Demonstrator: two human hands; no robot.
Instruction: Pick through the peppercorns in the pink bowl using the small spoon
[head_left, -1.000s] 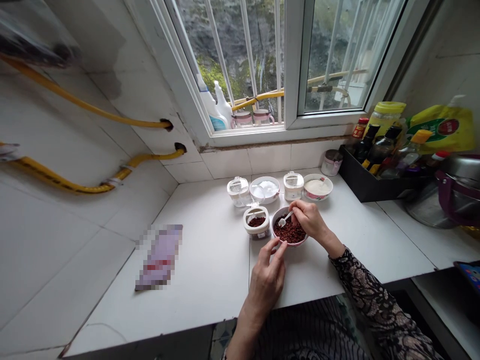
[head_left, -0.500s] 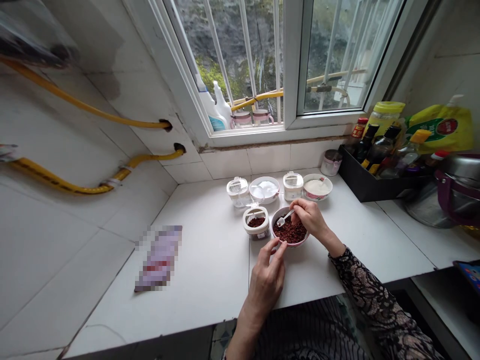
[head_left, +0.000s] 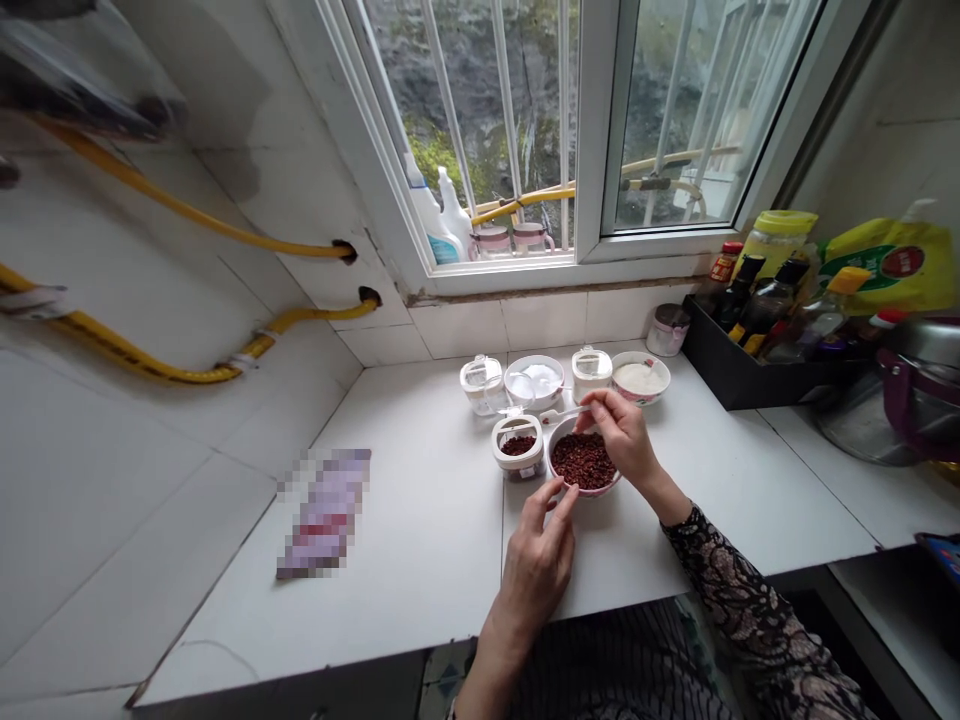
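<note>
A bowl of dark red grains (head_left: 583, 462) rests on the white counter. My right hand (head_left: 616, 432) pinches the handle of a small white spoon (head_left: 556, 415), whose head is over the bowl's far left rim. At the bowl's near rim are the fingertips of my left hand (head_left: 541, 545), its fingers apart; I cannot tell how firmly they press. Just left of the bowl stands a lidded container (head_left: 518, 448) with similar grains inside. Behind are two clear-lidded containers (head_left: 482, 384) (head_left: 592, 372), a bowl of white powder (head_left: 534, 381) and a bowl of pale grains (head_left: 640, 377).
A black box (head_left: 724, 365) of bottles stands at the right, beside a metal pot (head_left: 862, 420). A small jar (head_left: 667, 330) is near the wall. On the counter's left lies a blurred purple packet (head_left: 326, 515). The window (head_left: 589, 245) is behind.
My right hand has raised the spoon from the grains and turned it towards the bowl's far left rim. My left hand stays at the near rim. The view has shifted slightly.
</note>
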